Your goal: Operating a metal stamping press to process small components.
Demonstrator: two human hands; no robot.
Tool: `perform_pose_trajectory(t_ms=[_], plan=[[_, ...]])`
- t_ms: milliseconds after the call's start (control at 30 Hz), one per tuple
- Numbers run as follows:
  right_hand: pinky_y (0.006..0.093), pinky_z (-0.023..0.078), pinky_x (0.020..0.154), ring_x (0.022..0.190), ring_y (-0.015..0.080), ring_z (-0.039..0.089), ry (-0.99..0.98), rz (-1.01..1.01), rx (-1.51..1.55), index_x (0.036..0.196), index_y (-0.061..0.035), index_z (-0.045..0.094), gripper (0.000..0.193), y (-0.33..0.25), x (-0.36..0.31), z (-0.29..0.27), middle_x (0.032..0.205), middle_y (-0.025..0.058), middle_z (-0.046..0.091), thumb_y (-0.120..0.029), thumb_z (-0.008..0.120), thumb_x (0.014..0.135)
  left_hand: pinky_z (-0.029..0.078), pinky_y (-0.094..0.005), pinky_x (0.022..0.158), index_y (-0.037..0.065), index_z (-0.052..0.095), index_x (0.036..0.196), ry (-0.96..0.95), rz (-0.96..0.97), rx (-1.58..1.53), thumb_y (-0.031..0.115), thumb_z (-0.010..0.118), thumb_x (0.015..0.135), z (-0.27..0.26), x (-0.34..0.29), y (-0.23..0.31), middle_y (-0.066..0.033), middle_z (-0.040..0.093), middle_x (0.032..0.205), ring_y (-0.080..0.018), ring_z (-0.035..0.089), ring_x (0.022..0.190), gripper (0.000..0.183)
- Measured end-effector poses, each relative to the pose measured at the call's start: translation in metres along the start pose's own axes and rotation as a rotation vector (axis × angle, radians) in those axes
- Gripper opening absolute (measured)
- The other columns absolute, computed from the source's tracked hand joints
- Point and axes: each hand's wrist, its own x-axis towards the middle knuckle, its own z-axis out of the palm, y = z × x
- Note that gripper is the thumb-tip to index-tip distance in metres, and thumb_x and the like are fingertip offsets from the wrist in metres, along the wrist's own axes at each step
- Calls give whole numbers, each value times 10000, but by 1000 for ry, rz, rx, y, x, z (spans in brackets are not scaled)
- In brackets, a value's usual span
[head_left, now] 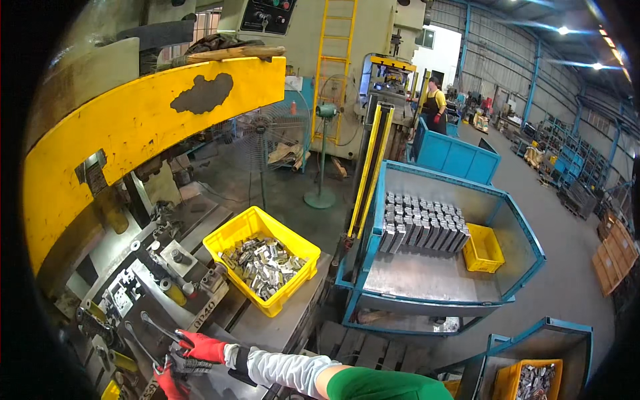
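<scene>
At the lower left, my right hand (202, 348) in a red glove is closed around a long, thin metal tong-like tool (160, 327) that reaches toward the press die (127, 293). My left hand (170, 381), also red-gloved and cut off by the lower edge, is closed on a second slim metal rod-like tool (140, 343) beside it. Whether the two tools are joined cannot be made out. Just below my right hand lies a small row of metal parts (197, 365). Small pale pieces rest on the die.
A yellow bin (308, 267) of metal parts stands on the press bed. Overhead is a yellow press beam (257, 83). To the right, a blue-framed cart (433, 300) bears stacked parts and a yellow box (485, 257). Fans (320, 200) and a person (435, 110) are farther back.
</scene>
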Motion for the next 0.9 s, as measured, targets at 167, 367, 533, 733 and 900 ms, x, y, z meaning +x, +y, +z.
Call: perform_pose_trajectory(t_ms=[167, 367, 533, 733, 900], plan=[[261, 333, 891, 1117, 172, 401, -11, 38, -128, 1308, -56, 207, 790, -44, -19, 5, 1273, 112, 361, -32, 654, 658, 429, -260, 606, 30, 501, 928, 131, 178, 304, 59, 585, 743, -20, 2, -5, -25, 553, 778, -115, 513, 681, 206], [308, 280, 943, 1177, 267, 335, 142, -28, -173, 1320, -40, 136, 908, -30, -34, -15, 1264, 194, 348, -155, 706, 624, 395, -253, 618, 19, 519, 910, 264, 182, 430, 142, 614, 745, -49, 5, -25, -17, 526, 791, -116, 465, 687, 227], [329, 377, 845, 1013, 280, 490, 334, -52, -414, 1290, 9, 190, 797, -38, -64, -46, 1126, 168, 496, -201, 650, 674, 407, -280, 626, 33, 521, 927, 162, 201, 82, 219, 542, 780, 15, -79, 60, -30, 531, 780, -141, 483, 678, 238], [271, 427, 721, 891, 173, 517, 317, -19, -57, 1239, -2, 285, 595, -42, -122, -79, 1048, 86, 532, -183, 571, 750, 422, -297, 598, 58, 516, 926, 294, -66, -270, 346, 440, 815, 26, -143, 78, -34, 521, 726, -166, 498, 636, 318], [305, 383, 843, 1006, 217, 478, 374, 151, -320, 1114, 1, 440, 439, -56, -178, -94, 1086, 129, 504, -281, 545, 794, 435, -310, 575, 78, 513, 925, 465, -295, -673, 452, 354, 845, -9, -240, 75, -39, 512, 681, -187, 511, 601, 413]])
